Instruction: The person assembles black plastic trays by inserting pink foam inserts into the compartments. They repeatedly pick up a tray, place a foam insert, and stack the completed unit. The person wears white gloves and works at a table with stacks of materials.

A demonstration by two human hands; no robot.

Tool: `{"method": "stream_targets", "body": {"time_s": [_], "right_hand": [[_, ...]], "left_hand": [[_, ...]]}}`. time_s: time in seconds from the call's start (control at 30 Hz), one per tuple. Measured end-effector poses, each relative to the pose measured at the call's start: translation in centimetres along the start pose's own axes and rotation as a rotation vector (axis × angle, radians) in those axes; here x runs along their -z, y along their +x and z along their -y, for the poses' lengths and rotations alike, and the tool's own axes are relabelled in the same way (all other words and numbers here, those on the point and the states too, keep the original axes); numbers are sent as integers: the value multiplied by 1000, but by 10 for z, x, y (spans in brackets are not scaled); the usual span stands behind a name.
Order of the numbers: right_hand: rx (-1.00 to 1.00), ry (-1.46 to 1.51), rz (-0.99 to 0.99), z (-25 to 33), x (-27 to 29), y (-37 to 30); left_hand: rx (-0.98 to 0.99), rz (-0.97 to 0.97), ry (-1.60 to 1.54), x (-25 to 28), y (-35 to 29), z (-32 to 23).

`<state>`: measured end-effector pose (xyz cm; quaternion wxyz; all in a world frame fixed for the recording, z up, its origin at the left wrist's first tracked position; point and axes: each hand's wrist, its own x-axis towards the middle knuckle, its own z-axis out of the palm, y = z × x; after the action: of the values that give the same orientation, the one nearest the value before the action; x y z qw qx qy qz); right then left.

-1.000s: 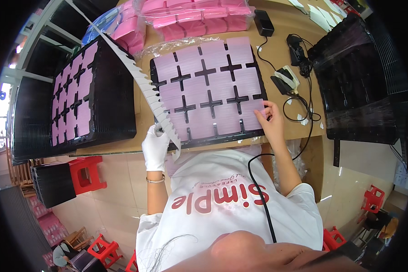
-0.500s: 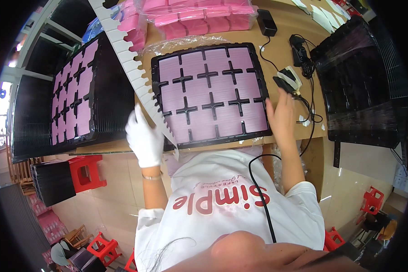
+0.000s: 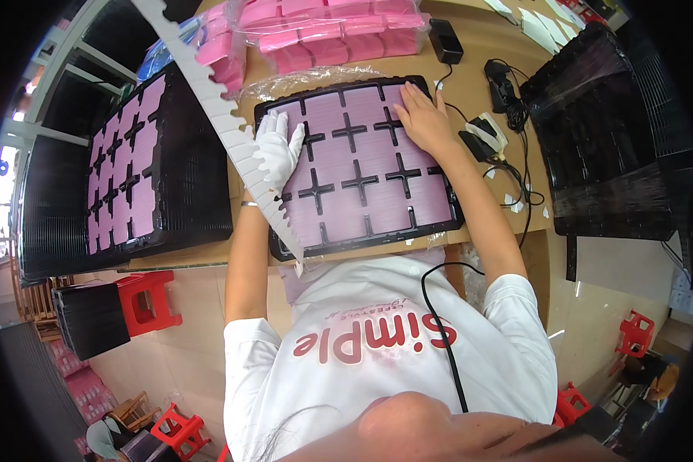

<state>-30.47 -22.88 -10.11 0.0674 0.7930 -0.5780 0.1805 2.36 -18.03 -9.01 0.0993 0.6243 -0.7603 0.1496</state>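
— Both hands lie flat with fingers spread, grasping nothing: the gloved left hand [image 3: 279, 148] presses on the near-left part of the black tray [image 3: 439, 223], and the bare right hand [image 3: 423, 119] rests palm down on the tray's far-right part.

— What fills that tray?

— Pale pink rectangular pads [image 3: 362, 181], set in a grid with black cross-shaped dividers between them. The tray sits on the wooden tabletop [image 3: 470, 73], right in front of the person's chest.

— And the packages?

— Beyond the tray, touching its far edge, lies crinkled clear wrap [image 3: 316, 77], and farther behind that a clear plastic bag of bright pink blocks [image 3: 323, 31]. Left of the tray, a white notched strip [image 3: 231, 131] runs diagonally, its near end passing under the left hand's wrist. Farther left, a second black tray [image 3: 192, 200] tops a stack and holds the same pink pads. Right of the tray sit a black adapter [image 3: 446, 41], tangled cables [image 3: 516, 115], and a stack of empty dark trays [image 3: 608, 138].
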Motion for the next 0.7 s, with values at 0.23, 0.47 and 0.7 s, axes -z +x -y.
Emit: {"method": "stream_targets", "body": {"time_s": [0.23, 0.47, 0.7], "right_hand": [[331, 525, 95, 9, 110, -112], [318, 348, 98, 3, 116, -183], [-232, 769, -119, 18, 90, -197]], "left_hand": [[-257, 69, -421, 111, -96, -18], [115, -32, -442, 106, -167, -43], [748, -23, -436, 88, -188, -55]]}}
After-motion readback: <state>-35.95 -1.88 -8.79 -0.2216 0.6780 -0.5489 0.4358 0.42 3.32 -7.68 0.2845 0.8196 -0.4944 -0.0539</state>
